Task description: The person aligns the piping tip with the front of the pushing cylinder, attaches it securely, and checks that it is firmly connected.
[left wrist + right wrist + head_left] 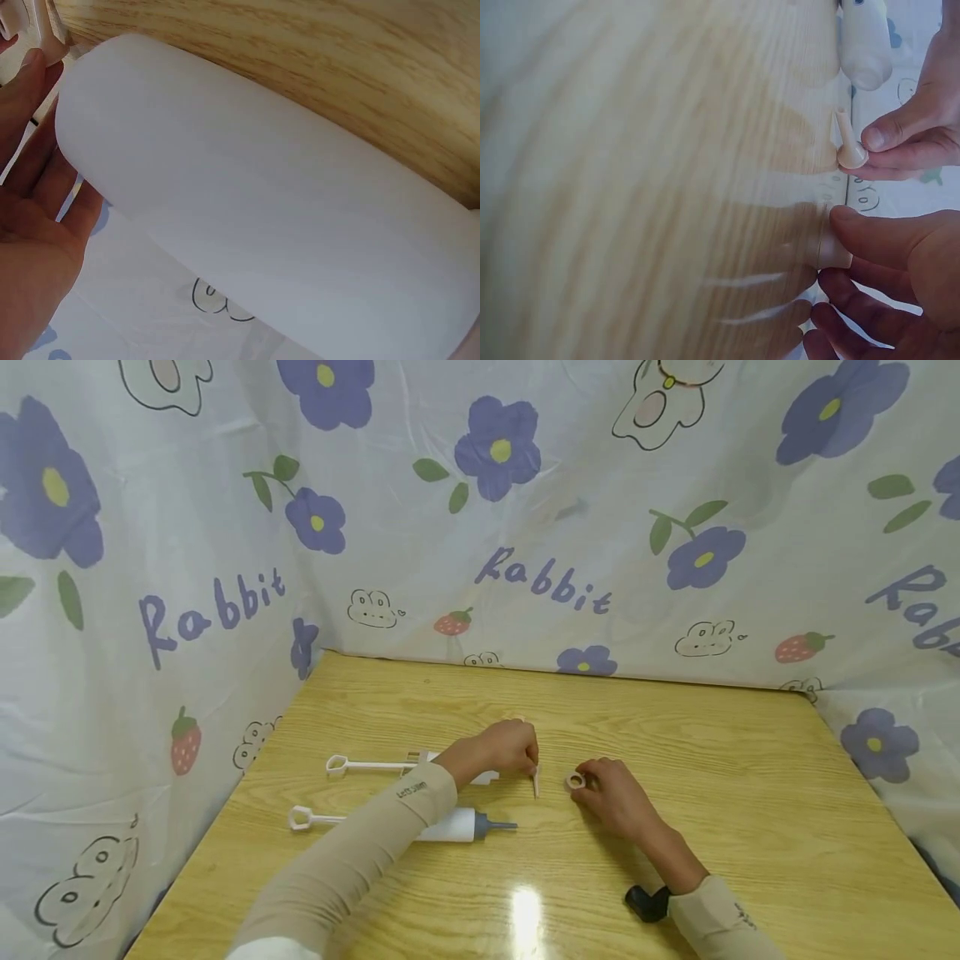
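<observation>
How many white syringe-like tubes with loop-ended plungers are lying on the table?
2. The farther tube lies behind the left hand, which partly covers it. The nearer tube, with a grey tip, lies closer to the camera, partly under the left forearm. More could be hidden beneath the arms.

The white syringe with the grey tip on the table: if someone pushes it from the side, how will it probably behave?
The white syringe has a round barrel lying flat, so it would probably roll. It looks like plastic, likely light and stiff. The glossy table may let it slide easily.
</observation>
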The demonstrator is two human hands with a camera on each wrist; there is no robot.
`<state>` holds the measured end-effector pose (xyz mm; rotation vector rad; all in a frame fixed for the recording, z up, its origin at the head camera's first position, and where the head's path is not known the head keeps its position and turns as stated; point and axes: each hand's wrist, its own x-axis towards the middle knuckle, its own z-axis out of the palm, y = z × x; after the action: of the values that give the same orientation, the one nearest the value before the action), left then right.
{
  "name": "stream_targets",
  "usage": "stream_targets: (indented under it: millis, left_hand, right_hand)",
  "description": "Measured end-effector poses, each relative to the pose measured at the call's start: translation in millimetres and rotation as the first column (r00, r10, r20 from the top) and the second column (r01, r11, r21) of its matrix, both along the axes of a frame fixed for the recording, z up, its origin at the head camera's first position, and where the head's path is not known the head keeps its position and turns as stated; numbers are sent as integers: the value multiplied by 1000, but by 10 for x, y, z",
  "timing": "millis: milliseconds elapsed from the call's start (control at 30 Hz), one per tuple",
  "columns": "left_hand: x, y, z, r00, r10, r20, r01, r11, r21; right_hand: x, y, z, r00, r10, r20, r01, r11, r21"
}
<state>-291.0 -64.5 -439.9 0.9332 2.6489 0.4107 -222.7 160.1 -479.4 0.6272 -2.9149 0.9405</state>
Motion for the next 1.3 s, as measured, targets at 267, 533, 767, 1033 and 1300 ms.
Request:
stream_targets:
  millis: [267,533,767,1033,1300]
  left_hand:
    - [5,-29,39,1000,-15,2,15,1000,4]
    - [3,-87,86,1000,1,20,-2,999,43]
    - [35,-144,173,999,13,45,-17,995,95]
    - [107,-232,251,998,25,51,-32,988,149]
    - [192,-302,283,996,61,68,-73,979,191]
  right_hand:
    - [20,8,13,1000,-9,6,9,1000,1]
    - [76,26,29,999,-50,21,50,999,-1]
    - [137,22,113,998,-60,30,61,997,-39]
    - [229,10,245,998,-69,10,70,996,-46]
    - [325,-30,366,998,-58,-7,57,997,-52]
